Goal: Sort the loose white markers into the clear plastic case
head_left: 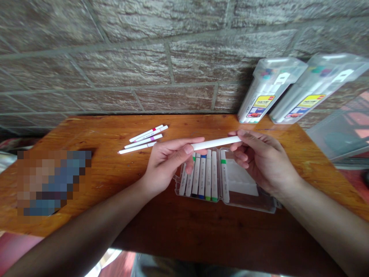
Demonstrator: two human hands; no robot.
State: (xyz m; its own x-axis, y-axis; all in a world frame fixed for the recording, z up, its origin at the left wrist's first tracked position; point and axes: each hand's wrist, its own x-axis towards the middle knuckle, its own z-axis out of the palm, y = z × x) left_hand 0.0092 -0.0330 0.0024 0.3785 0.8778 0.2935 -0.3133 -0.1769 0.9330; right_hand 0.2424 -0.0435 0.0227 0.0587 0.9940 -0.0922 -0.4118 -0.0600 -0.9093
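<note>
A white marker [215, 144] is held level between my two hands above the table. My left hand [170, 157] pinches its left end between thumb and fingers. At the other end, my right hand [258, 156] grips it the same way, covering the tip. Beneath them lies an opened clear plastic case [248, 207] with several white markers [201, 177] side by side in its left half. One green-banded marker [224, 177] rests in the right half near the hinge. Left of my left hand, several loose white markers [144, 141] lie on the wood.
Two upright clear marker cases [259, 92] stand at the table's back right, against the stone-block wall [144, 57]. A pixelated dark object [57, 182] lies on the left of the wooden table [103, 169]. The table's near edge is close to my lap.
</note>
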